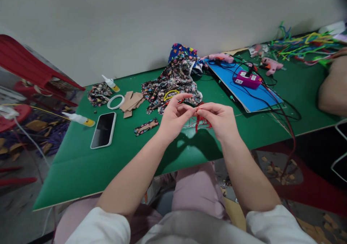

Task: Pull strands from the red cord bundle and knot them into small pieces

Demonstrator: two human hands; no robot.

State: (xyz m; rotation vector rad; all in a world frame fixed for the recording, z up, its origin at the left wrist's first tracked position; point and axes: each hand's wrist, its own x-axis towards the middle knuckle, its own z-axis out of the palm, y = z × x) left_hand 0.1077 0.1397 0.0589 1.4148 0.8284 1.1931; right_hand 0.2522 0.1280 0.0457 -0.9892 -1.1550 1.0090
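Over the green table, my left hand (176, 116) and my right hand (217, 119) meet fingertip to fingertip. Both pinch the red thread (200, 124), whose tangled strands hang below my fingers toward the tabletop. The exact spot where they grip it is partly hidden by the fingertips. Just behind my left hand lie yellow-handled scissors (170, 94), on a heap of dark floral fabric (173, 78). To the left of that hand is a small cardboard strip edged with floral cloth (146, 127).
On the left are a phone (103, 130), a white ring (115, 102), cardboard pieces (132, 104) and glue bottles (82, 119). A blue folder (244, 87), purple power strip (248, 79), cables and pink glue guns (221, 57) lie right. Another person's arm (333, 85) rests at the far right.
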